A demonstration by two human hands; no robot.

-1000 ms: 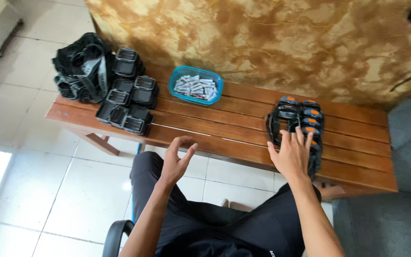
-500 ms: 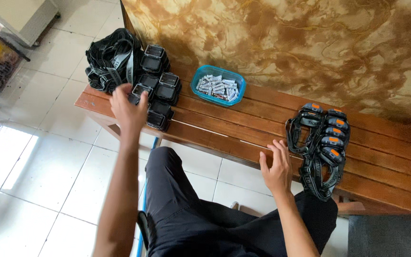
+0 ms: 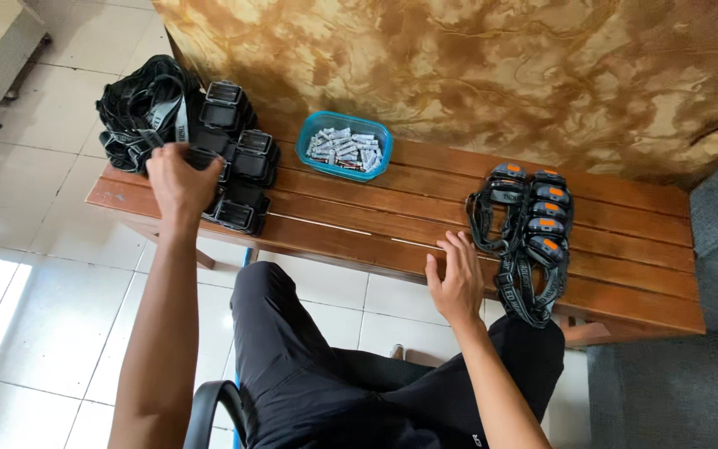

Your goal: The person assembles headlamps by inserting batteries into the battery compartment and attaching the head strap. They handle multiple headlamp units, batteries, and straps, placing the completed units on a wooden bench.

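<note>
On the left end of the slatted brown wooden tabletop point(image 3: 425, 224), your left hand point(image 3: 178, 181) rests on the cluster of black headlamps with clear lenses point(image 3: 238, 170); its fingers are curled down over one lamp at the near edge of the cluster, though whether they actually grip it is hidden by the back of the hand. Half a second ago that hand was over the same cluster with the fingers looser, and a second ago it hung over your lap, well short of the lamps. Your right hand point(image 3: 457, 278) lies flat and open on the near edge of the tabletop, holding nothing, just beside the stack of black headlamps with orange buttons point(image 3: 533, 224); a second ago it was touching that stack, and now it sits apart from it, to its left. Behind the black cluster a tangle of black elastic straps point(image 3: 139, 112) spills over the far left corner. Between the two groups, against the mottled brown-and-gold wall point(image 3: 475, 75), stands a blue rectangular plastic tray point(image 3: 305, 141) full of small silvery batteries point(image 3: 344, 148). Your knees in dark trousers point(image 3: 309, 366) sit under the near edge, above white floor tiles point(image 3: 35, 291).
</note>
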